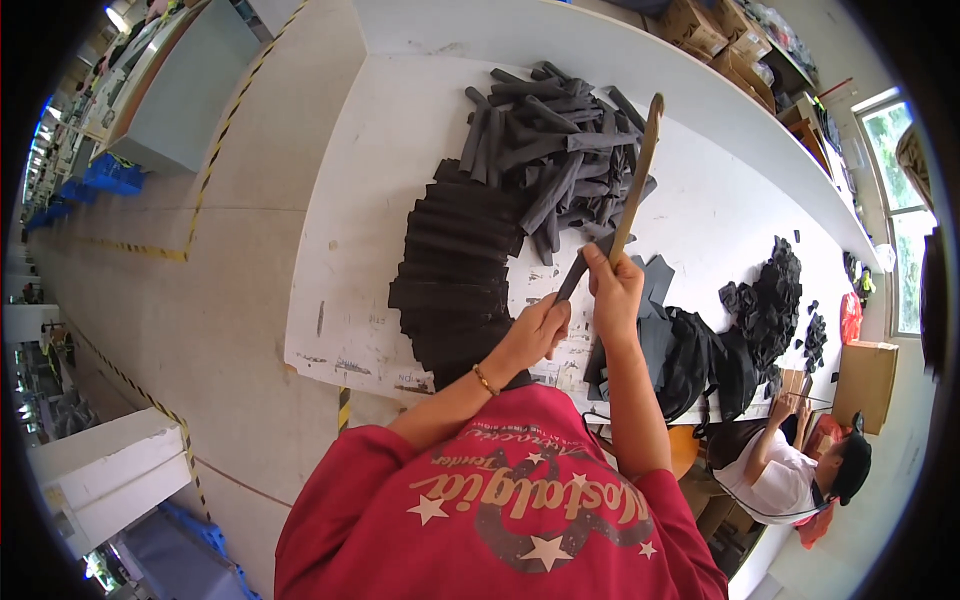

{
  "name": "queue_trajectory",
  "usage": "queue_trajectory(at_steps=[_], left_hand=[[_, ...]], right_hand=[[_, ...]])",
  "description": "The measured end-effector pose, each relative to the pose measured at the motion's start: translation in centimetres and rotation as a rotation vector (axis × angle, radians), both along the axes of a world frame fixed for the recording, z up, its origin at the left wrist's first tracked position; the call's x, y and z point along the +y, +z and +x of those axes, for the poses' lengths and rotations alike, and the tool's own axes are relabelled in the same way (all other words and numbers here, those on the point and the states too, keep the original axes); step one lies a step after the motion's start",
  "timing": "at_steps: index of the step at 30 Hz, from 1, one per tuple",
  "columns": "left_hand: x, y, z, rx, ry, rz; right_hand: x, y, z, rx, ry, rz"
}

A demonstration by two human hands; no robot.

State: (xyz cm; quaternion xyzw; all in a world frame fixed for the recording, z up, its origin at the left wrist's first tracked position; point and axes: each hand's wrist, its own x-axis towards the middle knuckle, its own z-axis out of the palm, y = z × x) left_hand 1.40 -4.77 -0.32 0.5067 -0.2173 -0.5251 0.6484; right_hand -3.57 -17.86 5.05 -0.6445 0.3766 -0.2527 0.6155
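Over the white table point(390, 120), my right hand point(615, 290) is closed round a long wooden stick point(636, 185) and the upper part of a dark fabric tube point(575, 276). The stick slants up and away; whether its lower end sits inside the tube is hidden by my fingers. My left hand point(540, 330) pinches the tube's near end. Beyond my hands lies a loose heap of dark grey fabric tubes point(570, 135). To the left, black fabric pieces point(455, 270) lie side by side in an overlapping row.
Flat grey fabric pieces point(655, 285) and a black cloth bundle point(700, 350) lie right of my hands. Farther right is a heap of small black pieces point(770, 300). A co-worker point(775, 460) sits at the right by a cardboard box point(866, 385). A raised ledge point(560, 30) borders the table.
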Motion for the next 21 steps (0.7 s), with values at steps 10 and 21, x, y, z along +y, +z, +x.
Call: queue_trajectory(at_steps=[10,21], left_hand=[[5.2,-1.6,-1.5,-0.105,0.026,0.133],[-1.1,1.0,4.3,0.113,0.340,-0.214]], right_hand=[[-4.4,2.2,0.2,0.170,0.009,-0.047],[0.4,-1.8,-0.8,-0.248,0.143,0.419]])
